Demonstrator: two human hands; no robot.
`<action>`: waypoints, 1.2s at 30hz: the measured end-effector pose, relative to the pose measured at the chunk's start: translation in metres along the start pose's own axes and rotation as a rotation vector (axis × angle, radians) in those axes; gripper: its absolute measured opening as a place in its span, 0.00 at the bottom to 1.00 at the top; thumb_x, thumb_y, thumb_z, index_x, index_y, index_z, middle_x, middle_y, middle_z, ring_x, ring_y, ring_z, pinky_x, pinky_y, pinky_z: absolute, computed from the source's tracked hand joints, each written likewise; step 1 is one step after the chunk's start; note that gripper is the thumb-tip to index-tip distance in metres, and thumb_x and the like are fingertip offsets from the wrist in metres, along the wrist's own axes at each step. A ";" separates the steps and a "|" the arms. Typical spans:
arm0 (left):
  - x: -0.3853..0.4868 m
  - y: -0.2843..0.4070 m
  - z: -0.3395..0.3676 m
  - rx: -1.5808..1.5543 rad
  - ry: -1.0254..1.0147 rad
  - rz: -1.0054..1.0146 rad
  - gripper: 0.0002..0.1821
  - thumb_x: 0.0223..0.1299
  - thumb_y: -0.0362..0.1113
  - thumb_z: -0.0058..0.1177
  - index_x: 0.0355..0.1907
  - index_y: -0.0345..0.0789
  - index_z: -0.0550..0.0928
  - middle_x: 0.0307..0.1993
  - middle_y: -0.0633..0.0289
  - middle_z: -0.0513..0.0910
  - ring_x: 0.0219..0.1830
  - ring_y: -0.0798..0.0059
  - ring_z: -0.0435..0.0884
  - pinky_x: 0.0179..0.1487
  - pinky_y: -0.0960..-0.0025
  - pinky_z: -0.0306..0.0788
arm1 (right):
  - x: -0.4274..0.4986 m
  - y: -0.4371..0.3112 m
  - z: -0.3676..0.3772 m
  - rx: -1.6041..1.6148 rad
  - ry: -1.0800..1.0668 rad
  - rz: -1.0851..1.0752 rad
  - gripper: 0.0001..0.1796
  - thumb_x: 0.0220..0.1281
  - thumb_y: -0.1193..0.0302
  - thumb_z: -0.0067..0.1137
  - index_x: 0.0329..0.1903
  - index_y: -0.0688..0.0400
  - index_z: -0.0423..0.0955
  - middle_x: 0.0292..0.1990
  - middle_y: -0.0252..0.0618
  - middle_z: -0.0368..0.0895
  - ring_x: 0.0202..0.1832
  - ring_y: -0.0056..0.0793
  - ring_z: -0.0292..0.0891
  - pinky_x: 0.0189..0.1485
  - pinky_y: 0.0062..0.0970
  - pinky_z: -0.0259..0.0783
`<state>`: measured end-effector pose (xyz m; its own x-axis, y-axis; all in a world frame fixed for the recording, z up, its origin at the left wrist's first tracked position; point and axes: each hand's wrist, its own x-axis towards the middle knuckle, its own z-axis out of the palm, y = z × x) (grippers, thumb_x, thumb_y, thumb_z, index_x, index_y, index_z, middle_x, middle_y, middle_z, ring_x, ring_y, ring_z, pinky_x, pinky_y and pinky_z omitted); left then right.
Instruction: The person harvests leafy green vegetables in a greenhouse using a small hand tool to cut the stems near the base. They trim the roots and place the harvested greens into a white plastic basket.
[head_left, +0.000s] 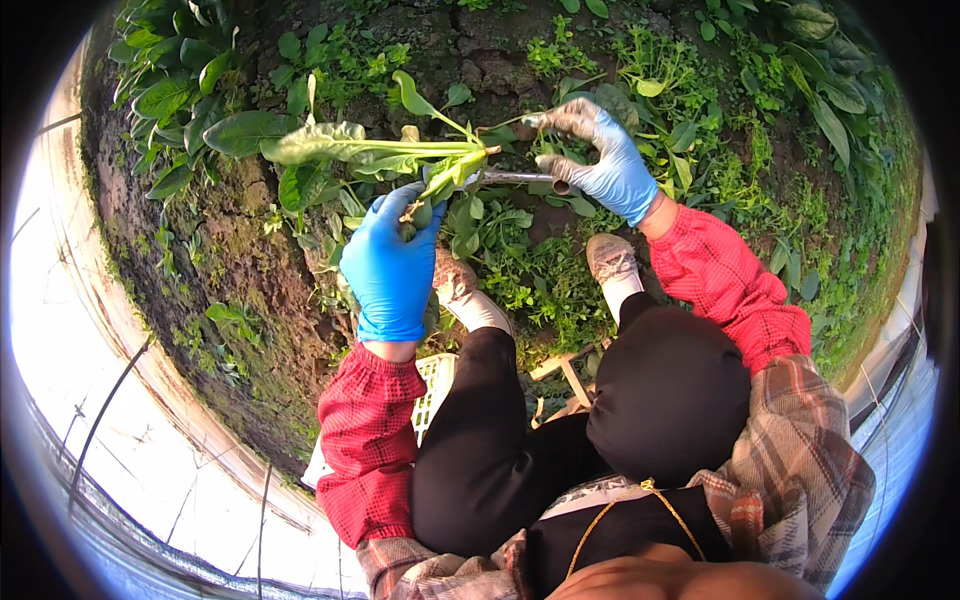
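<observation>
My left hand (397, 259), in a blue glove, grips a leafy green plant (450, 154) near its base. Its long pale stalks point left and its cut root end points right. Behind the plant lies a metal hand tool (517, 178) with a hollow tubular handle end, close to my right hand's fingers; how it is held is hidden. My right hand (596, 154), in a soiled blue glove, is just right of the root end, thumb and fingers apart. A thin stem reaches its fingertips; whether it is pinched cannot be told.
Broad-leaved plants (169, 97) and low weeds (525, 277) grow in the soil around. Below my left forearm is a white plastic crate (435, 382). A wooden frame (566, 371) shows between my legs. Plastic sheeting (150, 450) with thin rods borders the bed at left.
</observation>
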<state>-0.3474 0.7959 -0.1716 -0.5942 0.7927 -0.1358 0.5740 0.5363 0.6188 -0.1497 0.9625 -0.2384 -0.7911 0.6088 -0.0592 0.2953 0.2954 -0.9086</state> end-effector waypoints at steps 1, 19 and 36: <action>-0.004 0.007 0.000 -0.086 -0.050 -0.048 0.15 0.48 0.32 0.66 0.40 0.33 0.82 0.30 0.60 0.84 0.30 0.85 0.79 0.37 0.77 0.73 | 0.004 -0.014 -0.009 0.089 0.047 -0.067 0.23 0.48 0.61 0.69 0.49 0.54 0.78 0.38 0.38 0.73 0.45 0.34 0.70 0.50 0.31 0.67; -0.012 0.047 0.021 -0.689 -0.461 -0.465 0.17 0.49 0.30 0.66 0.40 0.26 0.78 0.27 0.64 0.81 0.18 0.84 0.76 0.17 0.81 0.67 | -0.006 -0.039 -0.052 -0.495 -0.129 -0.484 0.22 0.49 0.69 0.62 0.51 0.48 0.75 0.53 0.33 0.72 0.58 0.35 0.65 0.60 0.38 0.56; -0.006 0.034 0.021 -1.019 -0.695 -0.623 0.11 0.50 0.27 0.63 0.38 0.30 0.80 0.27 0.64 0.82 0.16 0.82 0.76 0.18 0.79 0.68 | -0.009 -0.042 -0.053 -0.536 -0.042 -0.520 0.12 0.48 0.62 0.63 0.33 0.53 0.76 0.30 0.31 0.74 0.36 0.31 0.69 0.44 0.30 0.61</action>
<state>-0.3126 0.8158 -0.1661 -0.0249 0.6444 -0.7643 -0.5208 0.6443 0.5601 -0.1268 0.9834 -0.1781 -0.9166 0.2668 0.2977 0.0891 0.8624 -0.4984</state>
